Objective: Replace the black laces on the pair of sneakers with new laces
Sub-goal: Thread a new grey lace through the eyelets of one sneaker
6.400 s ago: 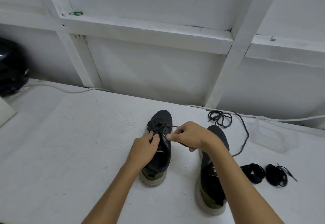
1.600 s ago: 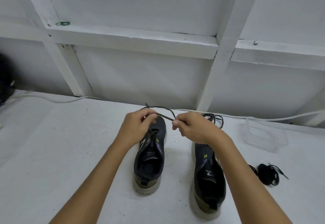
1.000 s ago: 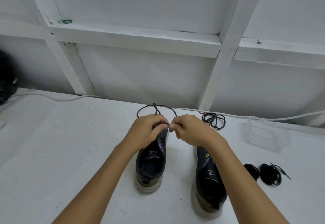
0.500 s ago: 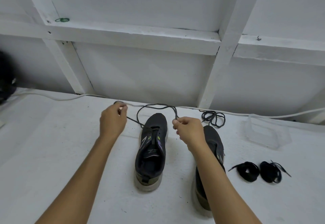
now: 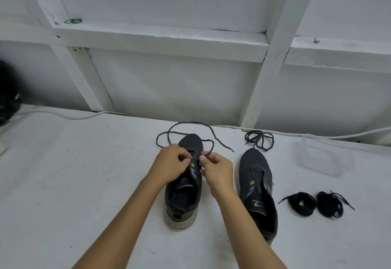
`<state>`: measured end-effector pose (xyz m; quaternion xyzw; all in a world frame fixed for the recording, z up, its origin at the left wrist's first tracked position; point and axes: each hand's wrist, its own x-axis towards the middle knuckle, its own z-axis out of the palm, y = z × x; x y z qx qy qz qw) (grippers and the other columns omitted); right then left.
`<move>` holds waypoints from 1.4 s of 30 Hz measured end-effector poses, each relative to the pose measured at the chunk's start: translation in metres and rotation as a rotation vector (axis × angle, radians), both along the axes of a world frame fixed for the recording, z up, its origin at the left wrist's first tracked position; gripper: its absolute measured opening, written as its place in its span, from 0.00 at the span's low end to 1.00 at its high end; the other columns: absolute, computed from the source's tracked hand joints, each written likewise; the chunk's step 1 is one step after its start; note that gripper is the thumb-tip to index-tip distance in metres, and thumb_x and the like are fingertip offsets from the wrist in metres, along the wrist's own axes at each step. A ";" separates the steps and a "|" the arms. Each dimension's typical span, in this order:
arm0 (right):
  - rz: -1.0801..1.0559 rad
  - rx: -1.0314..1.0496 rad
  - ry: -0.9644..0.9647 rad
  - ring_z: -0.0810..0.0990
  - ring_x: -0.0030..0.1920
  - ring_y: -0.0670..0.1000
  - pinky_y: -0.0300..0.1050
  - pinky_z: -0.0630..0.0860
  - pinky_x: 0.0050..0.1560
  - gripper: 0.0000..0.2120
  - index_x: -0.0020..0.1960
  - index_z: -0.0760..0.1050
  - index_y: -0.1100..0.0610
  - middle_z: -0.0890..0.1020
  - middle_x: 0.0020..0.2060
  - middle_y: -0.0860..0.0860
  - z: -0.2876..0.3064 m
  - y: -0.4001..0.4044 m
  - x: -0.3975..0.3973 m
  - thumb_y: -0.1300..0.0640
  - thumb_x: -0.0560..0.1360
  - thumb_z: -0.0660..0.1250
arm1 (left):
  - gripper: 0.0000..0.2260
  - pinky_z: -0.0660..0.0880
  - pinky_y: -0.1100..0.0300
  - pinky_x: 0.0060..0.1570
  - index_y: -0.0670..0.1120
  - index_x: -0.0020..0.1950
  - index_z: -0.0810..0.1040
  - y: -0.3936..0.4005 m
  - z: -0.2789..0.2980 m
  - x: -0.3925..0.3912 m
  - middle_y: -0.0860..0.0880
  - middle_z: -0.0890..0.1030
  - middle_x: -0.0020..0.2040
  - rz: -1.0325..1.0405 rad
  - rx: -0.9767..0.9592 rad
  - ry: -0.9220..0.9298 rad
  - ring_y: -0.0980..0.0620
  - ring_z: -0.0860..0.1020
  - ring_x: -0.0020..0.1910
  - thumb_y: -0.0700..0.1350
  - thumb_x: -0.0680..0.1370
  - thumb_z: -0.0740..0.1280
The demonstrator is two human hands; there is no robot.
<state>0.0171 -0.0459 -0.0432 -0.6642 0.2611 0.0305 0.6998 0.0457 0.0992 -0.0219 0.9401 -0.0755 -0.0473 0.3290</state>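
place: plain utility room | cue: white-painted framed wall, cable

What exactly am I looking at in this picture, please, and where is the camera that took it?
No machine here: a person wears one wide-angle camera on the head, looking down at their own bare arms. On the white surface stand two dark sneakers. The left hand and right hand work at the left sneaker, fingers curled around a thin lace that trails loosely past its toe. The right sneaker shows no lace. Beyond it lies a loose tangled lace; to its right lie two coiled black lace bundles and a clear plastic tray.
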 end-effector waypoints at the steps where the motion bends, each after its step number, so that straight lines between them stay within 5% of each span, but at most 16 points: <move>1: 0.000 -0.011 -0.008 0.85 0.43 0.52 0.56 0.84 0.53 0.06 0.45 0.85 0.53 0.87 0.40 0.51 -0.002 0.000 0.000 0.61 0.77 0.71 | 0.08 0.74 0.63 0.50 0.51 0.50 0.85 -0.001 -0.001 0.001 0.54 0.79 0.47 0.025 -0.014 0.015 0.59 0.75 0.41 0.42 0.75 0.70; 6: -0.006 -0.129 -0.069 0.86 0.43 0.49 0.57 0.83 0.52 0.03 0.44 0.84 0.49 0.87 0.37 0.47 -0.005 0.002 0.002 0.56 0.75 0.72 | 0.10 0.72 0.66 0.49 0.48 0.55 0.85 -0.007 -0.006 0.002 0.52 0.80 0.49 0.078 -0.056 0.047 0.56 0.78 0.44 0.43 0.75 0.74; 11: 0.010 -0.281 -0.137 0.84 0.40 0.43 0.42 0.80 0.48 0.06 0.43 0.83 0.48 0.85 0.36 0.44 -0.003 0.001 0.002 0.57 0.76 0.73 | 0.08 0.73 0.66 0.47 0.51 0.54 0.86 -0.006 -0.011 0.001 0.54 0.80 0.47 0.088 -0.071 0.039 0.58 0.78 0.42 0.47 0.75 0.73; 15: 0.024 -0.346 -0.178 0.83 0.40 0.41 0.39 0.79 0.47 0.05 0.44 0.84 0.49 0.85 0.35 0.42 -0.004 0.004 -0.001 0.57 0.76 0.73 | 0.07 0.75 0.62 0.50 0.53 0.53 0.86 -0.006 -0.012 -0.001 0.53 0.79 0.47 0.070 -0.098 0.035 0.57 0.79 0.45 0.48 0.76 0.73; 22: 0.117 -0.215 -0.149 0.83 0.50 0.41 0.43 0.79 0.56 0.06 0.50 0.86 0.47 0.85 0.47 0.40 -0.003 0.002 -0.005 0.51 0.77 0.70 | 0.03 0.76 0.57 0.51 0.51 0.49 0.83 -0.009 -0.010 -0.001 0.53 0.78 0.46 0.063 -0.091 0.020 0.57 0.76 0.43 0.44 0.77 0.70; 27: 0.277 -0.217 -0.285 0.81 0.54 0.44 0.41 0.78 0.54 0.07 0.53 0.82 0.45 0.84 0.50 0.42 -0.004 0.003 -0.037 0.47 0.77 0.68 | 0.03 0.73 0.65 0.44 0.50 0.47 0.80 -0.001 -0.006 -0.005 0.56 0.80 0.43 0.053 -0.185 0.079 0.58 0.77 0.41 0.43 0.79 0.67; 30: 0.261 -0.323 -0.340 0.80 0.45 0.47 0.45 0.78 0.48 0.08 0.49 0.79 0.49 0.83 0.42 0.46 -0.007 0.008 -0.044 0.50 0.81 0.62 | 0.03 0.72 0.67 0.42 0.52 0.47 0.80 0.005 0.000 -0.008 0.56 0.83 0.43 0.061 -0.277 0.126 0.63 0.79 0.41 0.46 0.80 0.67; 34: 0.152 -0.408 -0.268 0.69 0.30 0.45 0.43 0.68 0.35 0.18 0.41 0.76 0.58 0.75 0.29 0.53 -0.002 0.011 -0.045 0.51 0.83 0.57 | 0.04 0.76 0.62 0.53 0.47 0.51 0.77 0.001 0.008 -0.013 0.58 0.85 0.51 0.040 -0.504 0.184 0.63 0.81 0.52 0.44 0.83 0.63; 37: 0.122 -0.290 -0.184 0.67 0.31 0.44 0.42 0.67 0.36 0.21 0.37 0.72 0.60 0.71 0.28 0.51 0.000 0.011 -0.046 0.49 0.83 0.58 | 0.06 0.77 0.56 0.56 0.43 0.53 0.73 0.000 0.008 -0.017 0.55 0.86 0.51 0.122 -0.695 0.233 0.58 0.82 0.54 0.44 0.85 0.58; 42: 0.073 0.081 0.069 0.73 0.32 0.46 0.43 0.71 0.39 0.17 0.36 0.75 0.53 0.76 0.29 0.44 0.006 0.005 -0.007 0.47 0.81 0.64 | 0.07 0.76 0.54 0.58 0.43 0.54 0.73 -0.003 0.002 -0.019 0.54 0.86 0.49 0.170 -0.656 0.230 0.57 0.84 0.51 0.45 0.85 0.58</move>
